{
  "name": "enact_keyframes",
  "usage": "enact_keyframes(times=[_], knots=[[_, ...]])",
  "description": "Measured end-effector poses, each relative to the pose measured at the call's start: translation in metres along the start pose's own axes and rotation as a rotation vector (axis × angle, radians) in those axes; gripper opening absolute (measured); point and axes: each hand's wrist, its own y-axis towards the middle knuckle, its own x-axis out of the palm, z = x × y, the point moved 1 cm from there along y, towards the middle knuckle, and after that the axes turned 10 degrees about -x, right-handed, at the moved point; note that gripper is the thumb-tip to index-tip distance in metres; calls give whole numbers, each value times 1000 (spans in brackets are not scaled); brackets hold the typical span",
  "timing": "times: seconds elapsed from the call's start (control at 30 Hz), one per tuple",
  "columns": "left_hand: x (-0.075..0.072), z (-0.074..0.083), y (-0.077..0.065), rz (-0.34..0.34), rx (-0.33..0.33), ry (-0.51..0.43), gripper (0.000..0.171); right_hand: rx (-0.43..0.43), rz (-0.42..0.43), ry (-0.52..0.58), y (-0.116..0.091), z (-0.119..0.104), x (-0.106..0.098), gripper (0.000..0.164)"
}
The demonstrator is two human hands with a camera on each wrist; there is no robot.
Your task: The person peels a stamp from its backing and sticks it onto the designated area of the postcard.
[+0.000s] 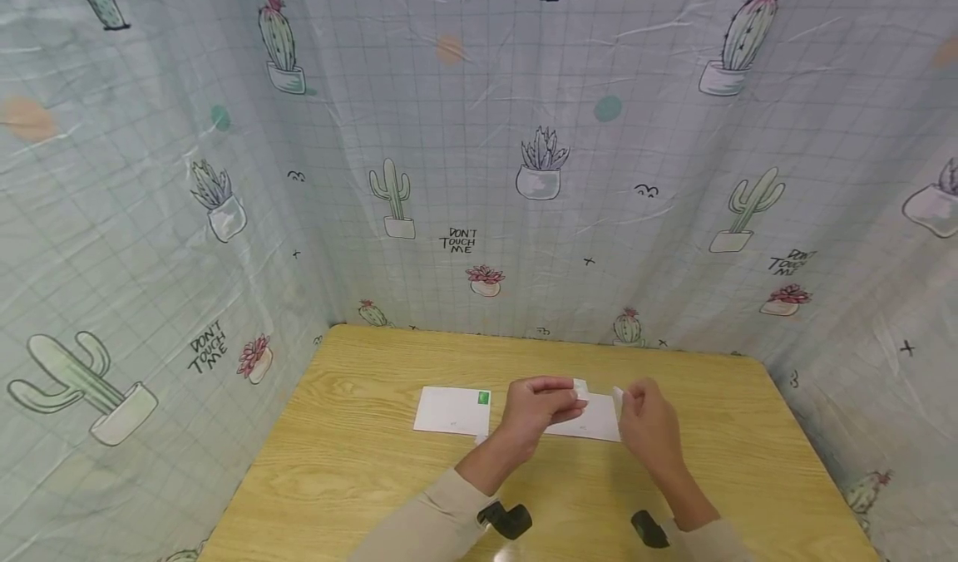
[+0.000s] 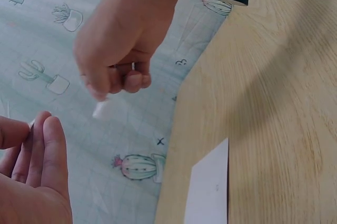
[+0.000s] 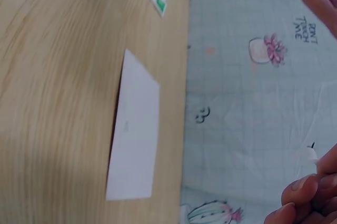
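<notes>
Above the table, my left hand (image 1: 533,411) pinches a small white paper piece (image 1: 580,388) between thumb and fingers. My right hand (image 1: 649,422) is just to its right, its fingertips pinching another small white slip (image 1: 618,399). In the left wrist view the slip (image 2: 102,109) hangs from the right fingertips, apart from the left hand (image 2: 39,166). Below both hands lies a white envelope (image 1: 587,422), partly covered by the left hand in the head view; its upper face shows a tiny mark. A second white envelope (image 1: 449,411) with a green stamp (image 1: 483,397) lies to the left.
The envelopes lie on a wood-grain table (image 1: 344,429). A cactus-print curtain (image 1: 464,130) stands behind it and along both sides. By the left forearm a small white scrap (image 1: 481,440) shows. Dark camera mounts (image 1: 512,520) sit at both wrists.
</notes>
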Motion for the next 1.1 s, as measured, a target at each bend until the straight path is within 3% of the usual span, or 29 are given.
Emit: enact_keyframes(times=[0.4,0.83,0.97,1.1], knots=[[0,0,-1,-14,12,-3,23,69,-96,-113,-11,31,-12,23],[0,0,1,-27,12,-9,23,40,-82,-208,-23,48,-17,20],[0,1,1,-38,14,-5,25,-24,-18,-183,-23,45,-16,13],[1,1,2,-49,13,-5,26,-194,105,-87,-20,33,-9,3]])
